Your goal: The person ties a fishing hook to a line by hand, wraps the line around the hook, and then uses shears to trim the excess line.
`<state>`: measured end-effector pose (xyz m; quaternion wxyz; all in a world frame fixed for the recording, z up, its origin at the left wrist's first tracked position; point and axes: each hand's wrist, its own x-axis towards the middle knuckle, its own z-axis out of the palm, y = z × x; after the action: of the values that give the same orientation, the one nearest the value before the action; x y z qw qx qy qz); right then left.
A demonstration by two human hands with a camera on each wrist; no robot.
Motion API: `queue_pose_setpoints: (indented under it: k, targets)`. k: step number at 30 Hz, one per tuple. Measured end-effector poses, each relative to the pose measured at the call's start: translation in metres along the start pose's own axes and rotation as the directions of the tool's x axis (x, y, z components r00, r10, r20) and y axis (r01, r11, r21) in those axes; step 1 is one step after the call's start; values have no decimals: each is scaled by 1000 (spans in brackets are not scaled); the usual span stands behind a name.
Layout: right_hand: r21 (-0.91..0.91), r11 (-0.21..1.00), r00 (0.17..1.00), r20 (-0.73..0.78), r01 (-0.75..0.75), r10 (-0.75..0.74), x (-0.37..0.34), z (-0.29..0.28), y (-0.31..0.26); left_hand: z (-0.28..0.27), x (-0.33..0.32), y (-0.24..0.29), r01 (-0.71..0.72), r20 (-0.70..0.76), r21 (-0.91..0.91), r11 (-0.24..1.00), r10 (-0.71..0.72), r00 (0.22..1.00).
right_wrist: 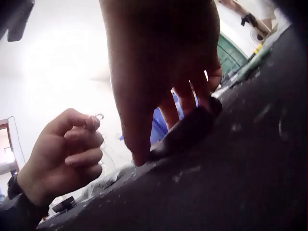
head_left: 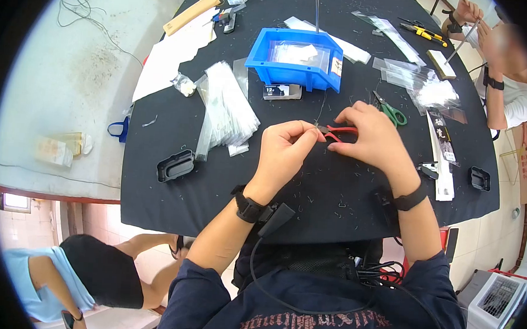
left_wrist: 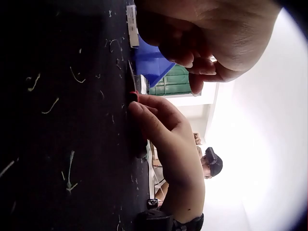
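Observation:
In the head view the left hand [head_left: 286, 151] pinches a small piece of thin line [head_left: 318, 124] between thumb and forefinger; a small loop shows at those fingertips in the right wrist view. The right hand [head_left: 377, 138] holds red-handled pliers [head_left: 341, 130], fingers round the handles, their tips close beside the left fingertips. The left wrist view shows the left hand [left_wrist: 211, 43] above the cloth and the right hand [left_wrist: 168, 137] on the red handle [left_wrist: 134, 96]. In the right wrist view the left hand [right_wrist: 67, 156] is raised, and the right hand [right_wrist: 163, 62] partly hides the pliers.
Beyond the hands stand a blue bin [head_left: 293, 79] and a small box [head_left: 282, 92]. Green scissors [head_left: 393, 114] lie to the right, plastic sleeves [head_left: 227, 111] to the left. Black trays [head_left: 176, 166] sit on the black cloth, among thread scraps. Another person [head_left: 509, 89] sits at the right.

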<state>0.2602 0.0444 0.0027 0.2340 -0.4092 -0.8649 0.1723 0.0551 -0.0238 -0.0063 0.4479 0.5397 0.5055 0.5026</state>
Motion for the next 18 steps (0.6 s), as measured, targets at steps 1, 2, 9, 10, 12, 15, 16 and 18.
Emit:
queue_pose_setpoints:
  k: [1,2,9,10,12,15,16,18]
  targets:
    - [-33,999,1000,18,-17,18,0,5,-2,0,0,-1,0,0,0,1000,0,1000]
    - [-39,999,1000,-18,-20,20,1,11,-4,0,0,-2,0,3,3,1000,0,1000]
    - [105,994,999,-11,-39,41,3,16,1,0,0,-2,-8,-1,24,1000,8,1000]
    - [137,989,998,4,-63,63,4,15,0,0,0,-2,-8,0,23,1000,8,1000]
    - [169,982,996,20,-86,84,5,13,0,-1,0,-2,3,6,17,1000,-4,1000]
    - [245,968,990,-116,-46,76,7,9,1,-1,0,-2,-15,4,10,1000,15,1000]
    - [292,952,982,-135,-88,132,8,3,-2,-1,1,-2,-15,2,9,1000,15,1000]
    - [412,893,960,-125,-179,250,9,-1,3,-2,1,-2,-21,2,17,1000,21,1000]
